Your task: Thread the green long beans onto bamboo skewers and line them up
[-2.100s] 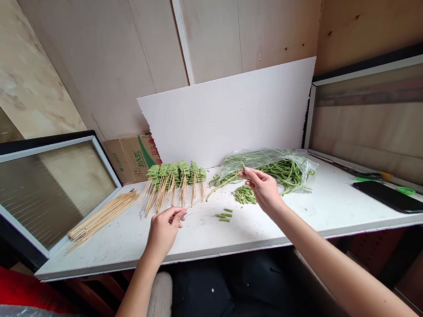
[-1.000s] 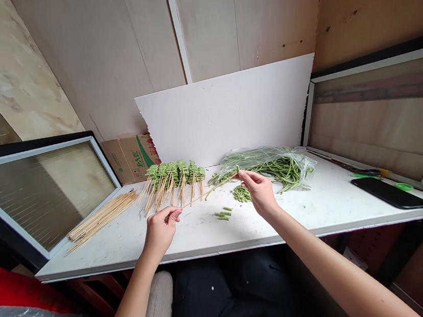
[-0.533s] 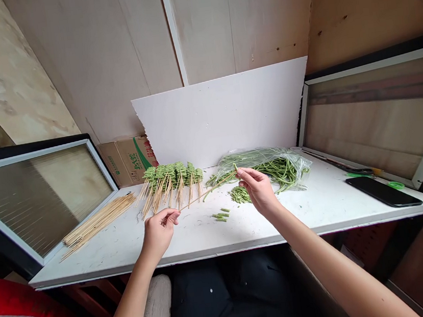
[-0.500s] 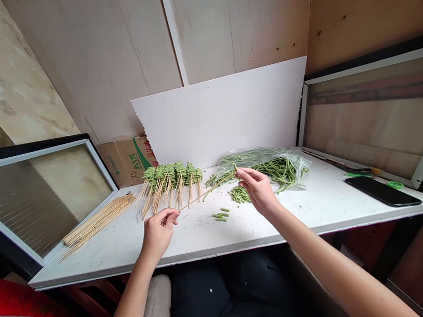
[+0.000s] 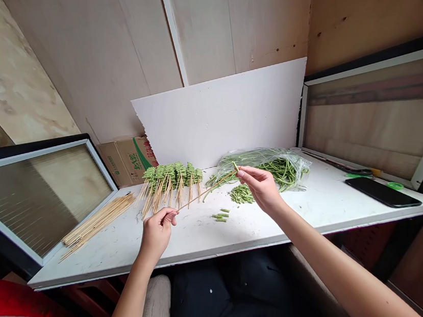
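Green bean [image 5: 235,166] — right grip [image 5: 262,185], skewer [image 5: 200,195] — left grip [image 5: 157,231]

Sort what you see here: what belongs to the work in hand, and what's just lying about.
Seemingly part of the work: skewer in the left hand; bean piece in the right hand; loaded skewers; bare skewers; cut beans; long beans.

Apparently just lying about: phone; green ring; cardboard box.

Skewer [image 5: 197,197], near end hidden in left hand [image 5: 158,230], box [image 5: 129,161] partly behind board [image 5: 222,118], red bag [image 5: 19,290] cut off
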Action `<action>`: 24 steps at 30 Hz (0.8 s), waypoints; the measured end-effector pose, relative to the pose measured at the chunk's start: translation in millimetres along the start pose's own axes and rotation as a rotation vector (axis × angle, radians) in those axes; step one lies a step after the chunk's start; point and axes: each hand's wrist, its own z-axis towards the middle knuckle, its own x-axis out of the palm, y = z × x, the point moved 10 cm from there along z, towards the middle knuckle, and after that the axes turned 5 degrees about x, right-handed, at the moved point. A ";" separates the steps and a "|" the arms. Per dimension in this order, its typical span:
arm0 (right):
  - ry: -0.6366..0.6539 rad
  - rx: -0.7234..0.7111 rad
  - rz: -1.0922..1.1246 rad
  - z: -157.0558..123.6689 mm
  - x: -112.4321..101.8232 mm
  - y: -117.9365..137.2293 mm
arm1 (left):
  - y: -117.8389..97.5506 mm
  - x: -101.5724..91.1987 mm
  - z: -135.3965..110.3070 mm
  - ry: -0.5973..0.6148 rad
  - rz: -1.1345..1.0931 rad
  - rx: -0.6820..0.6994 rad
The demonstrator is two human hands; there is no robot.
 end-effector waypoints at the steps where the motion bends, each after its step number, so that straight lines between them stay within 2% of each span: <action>1: 0.005 -0.009 -0.004 0.0 0.3 1.2 | -0.8 0.5 0.0 0.007 0.007 0.005; 8: 0.016 0.001 -0.012 -1.3 3.8 4.5 | -0.8 10.0 -0.9 0.091 0.055 0.006; 18: 0.104 0.044 -0.031 -5.5 14.1 4.9 | 9.0 35.1 -10.3 0.320 0.015 -0.062; 24: 0.151 0.029 -0.045 -6.4 17.8 1.5 | 7.8 36.9 -10.6 0.335 -0.005 -0.073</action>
